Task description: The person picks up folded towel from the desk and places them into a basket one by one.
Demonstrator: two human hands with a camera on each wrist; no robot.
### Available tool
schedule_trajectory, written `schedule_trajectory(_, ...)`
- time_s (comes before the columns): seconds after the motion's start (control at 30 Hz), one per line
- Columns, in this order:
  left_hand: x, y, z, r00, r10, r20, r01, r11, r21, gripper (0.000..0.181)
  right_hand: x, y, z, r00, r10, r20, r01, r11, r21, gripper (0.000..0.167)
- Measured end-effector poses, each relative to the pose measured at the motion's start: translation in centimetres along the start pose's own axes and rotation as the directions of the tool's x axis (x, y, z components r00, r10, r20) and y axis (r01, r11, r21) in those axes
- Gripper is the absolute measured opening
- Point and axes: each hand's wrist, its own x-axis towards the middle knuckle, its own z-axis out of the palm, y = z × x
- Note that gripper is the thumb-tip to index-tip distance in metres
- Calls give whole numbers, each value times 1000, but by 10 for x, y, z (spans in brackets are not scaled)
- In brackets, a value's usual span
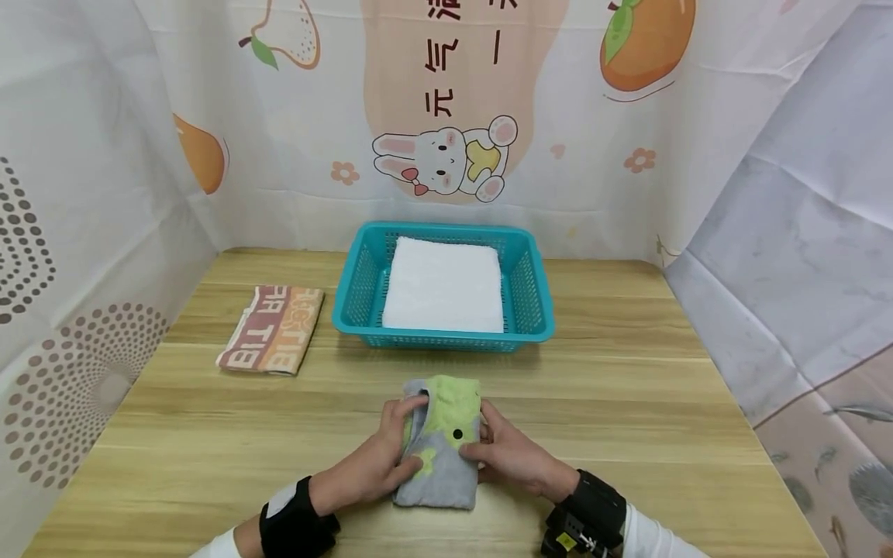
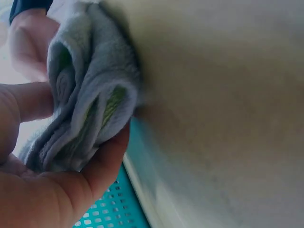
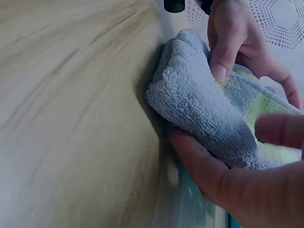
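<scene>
Left hand [image 1: 377,457] and right hand [image 1: 515,452] pinching a folded grey-green towel [image 1: 446,482], the right partly hidden beneath it

Desk [image 1: 628,403] framed by printed sheets

Behind the wood-grain desk hangs a white back sheet [image 1: 293,167], printed with fruit [image 1: 649,46], small flowers [image 1: 639,160], a sideways rabbit [image 1: 446,163] and turned characters [image 1: 441,56]. The creased left sheet [image 1: 105,194] bears brown dot patterns [image 1: 21,240]. The pale right sheet [image 1: 788,232] has a pinkish lower part [image 1: 795,434] with grey plant motifs [image 1: 872,488].
</scene>
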Motion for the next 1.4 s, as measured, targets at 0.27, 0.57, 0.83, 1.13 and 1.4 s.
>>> schedule_trajectory(0.27, 1, 5, 1, 998, 35, 44, -38, 998, 59, 51, 4, 2, 8, 996, -83, -17, 78, 976, -205, 88)
schedule_trajectory(0.57, 1, 4, -4, 993, -51, 105, 43, 996, 81, 64, 0, 5, 7, 989, -143, -25, 128, 938, -321, 90)
schedule_trajectory(0.83, 5, 13, -18, 995, -50, 87, 44, 997, 66, 70, -4, -7, 4, 980, -194, -36, 167, 913, -373, 87)
schedule_trajectory(1.13, 20, 23, -42, 1000, 8, 6, -8, 996, 85, 73, -1, -36, -1, 955, -296, -24, 264, 884, -385, 86)
schedule_trajectory(1.4, 40, 29, -61, 995, 82, -51, -75, 988, 138, 70, 4, -60, -8, 916, -398, -44, 335, 823, -459, 86)
